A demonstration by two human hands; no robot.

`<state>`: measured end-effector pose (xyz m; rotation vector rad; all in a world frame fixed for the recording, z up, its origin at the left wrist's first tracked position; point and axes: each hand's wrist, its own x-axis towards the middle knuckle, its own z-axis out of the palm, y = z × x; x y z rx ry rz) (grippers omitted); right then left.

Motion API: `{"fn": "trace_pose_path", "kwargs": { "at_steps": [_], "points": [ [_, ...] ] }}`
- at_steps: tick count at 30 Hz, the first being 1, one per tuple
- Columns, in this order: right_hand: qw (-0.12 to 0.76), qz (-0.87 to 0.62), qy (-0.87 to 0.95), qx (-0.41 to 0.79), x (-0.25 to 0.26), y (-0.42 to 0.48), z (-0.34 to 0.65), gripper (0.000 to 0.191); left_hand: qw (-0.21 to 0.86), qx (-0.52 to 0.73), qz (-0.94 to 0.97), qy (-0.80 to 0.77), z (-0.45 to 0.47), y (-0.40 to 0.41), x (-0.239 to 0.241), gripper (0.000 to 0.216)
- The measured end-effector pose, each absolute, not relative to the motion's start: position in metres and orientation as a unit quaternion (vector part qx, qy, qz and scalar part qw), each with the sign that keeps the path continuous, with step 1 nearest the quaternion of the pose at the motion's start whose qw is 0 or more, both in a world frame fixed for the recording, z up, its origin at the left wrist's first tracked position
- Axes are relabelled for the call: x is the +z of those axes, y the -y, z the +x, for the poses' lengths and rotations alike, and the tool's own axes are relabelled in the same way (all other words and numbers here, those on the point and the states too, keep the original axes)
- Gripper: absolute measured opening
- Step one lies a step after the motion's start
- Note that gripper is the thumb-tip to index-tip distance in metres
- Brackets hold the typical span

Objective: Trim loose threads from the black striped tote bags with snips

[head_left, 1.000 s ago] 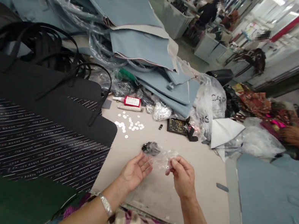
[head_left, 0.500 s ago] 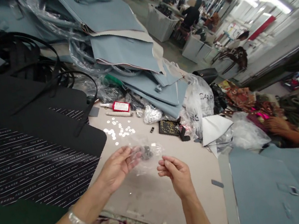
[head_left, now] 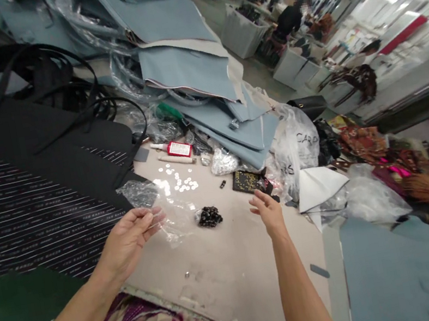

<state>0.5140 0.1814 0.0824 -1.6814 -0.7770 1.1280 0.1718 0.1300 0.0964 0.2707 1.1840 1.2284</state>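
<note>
My left hand pinches a clear plastic bag, which spreads out to the right of the fingers and looks empty. Just past the bag's edge lies a small heap of shiny black pieces on the pale work surface. My right hand is off to the right of the heap, fingers apart, holding nothing. It is near a black tray of small gold-coloured pieces. Loose white discs are scattered beyond the bag.
A red and white bottle lies behind the discs, with a stick-like tool beside it. Blue-grey panels are piled at the back. Black bag panels with straps cover the left. Plastic bags stand at right.
The black pieces, inside the clear bag before, now lie in a heap on the surface. My left hand has moved left with the bag. My right hand has moved right and opened.
</note>
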Motion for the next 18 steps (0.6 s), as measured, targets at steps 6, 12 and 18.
{"fn": "trace_pose_path", "kwargs": {
  "at_steps": [6, 12, 18],
  "points": [
    [0.35, -0.586, 0.378, 0.625, 0.093, -0.118, 0.442, 0.055, 0.636, 0.507, 0.2, -0.546, 0.2, -0.117, 0.101, 0.039],
    [0.371, -0.592, 0.401, 0.593, 0.084, -0.09, 0.444, 0.02, 0.598, 0.411, 0.359, -0.586, 0.226, -0.093, 0.092, 0.026],
    [0.414, -0.665, 0.34, 0.52, 0.076, -0.066, 0.517, 0.033, 0.521, 0.274, 0.554, -0.588, 0.224, -0.039, 0.055, 0.018]
  ]
}}
